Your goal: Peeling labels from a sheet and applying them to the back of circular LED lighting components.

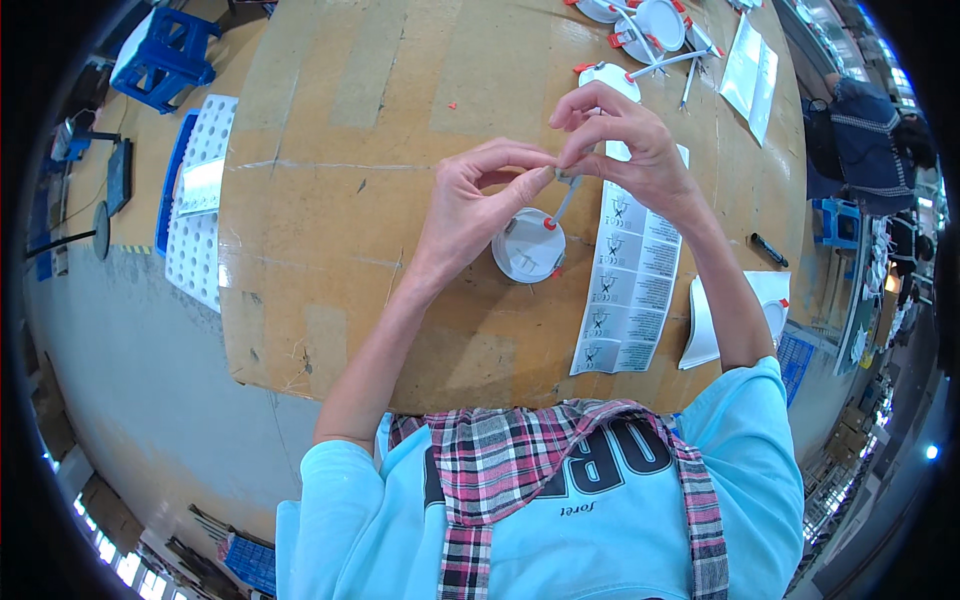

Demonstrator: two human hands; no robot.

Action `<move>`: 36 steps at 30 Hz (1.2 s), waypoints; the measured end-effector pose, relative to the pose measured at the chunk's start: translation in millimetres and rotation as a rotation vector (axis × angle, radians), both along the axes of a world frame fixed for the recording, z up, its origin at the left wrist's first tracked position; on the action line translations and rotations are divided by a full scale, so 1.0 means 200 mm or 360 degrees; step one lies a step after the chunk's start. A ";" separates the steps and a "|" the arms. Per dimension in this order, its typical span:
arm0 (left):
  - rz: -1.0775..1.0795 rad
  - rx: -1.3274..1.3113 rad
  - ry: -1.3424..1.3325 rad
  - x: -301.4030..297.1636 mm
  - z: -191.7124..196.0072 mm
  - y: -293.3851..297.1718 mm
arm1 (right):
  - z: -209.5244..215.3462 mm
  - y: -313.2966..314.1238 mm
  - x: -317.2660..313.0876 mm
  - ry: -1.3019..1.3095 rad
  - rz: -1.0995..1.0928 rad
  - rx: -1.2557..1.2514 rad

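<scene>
A round white downlight (527, 247) with red clips lies on the brown table in front of me. Its short white cable (565, 203) rises from a red grommet toward my fingertips. My left hand (487, 195) pinches the cable's upper end between thumb and forefinger. From the other side my right hand (632, 150) is closed on the same end, its fingertips meeting the left ones. The small piece at the cable's tip is mostly hidden by the fingers. Beneath my right forearm lies a sheet of silver printed labels (628, 290).
Several more downlights (660, 25) with cables are grouped at the far right. Another silver sheet (750, 75) and a black marker (769, 250) lie on the right side. White sheets (705, 325) rest near the front right. A white perforated tray (200, 240) and blue stool (165, 60) stand left.
</scene>
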State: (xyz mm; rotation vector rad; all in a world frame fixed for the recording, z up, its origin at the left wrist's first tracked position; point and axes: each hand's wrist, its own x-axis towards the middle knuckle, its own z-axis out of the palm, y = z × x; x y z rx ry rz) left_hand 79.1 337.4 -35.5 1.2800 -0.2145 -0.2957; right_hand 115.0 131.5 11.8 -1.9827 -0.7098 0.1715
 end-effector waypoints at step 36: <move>-0.0106 0.0007 0.0109 0.00 -0.02 -0.02 | -0.10 0.00 -0.07 0.0163 -0.0117 0.0255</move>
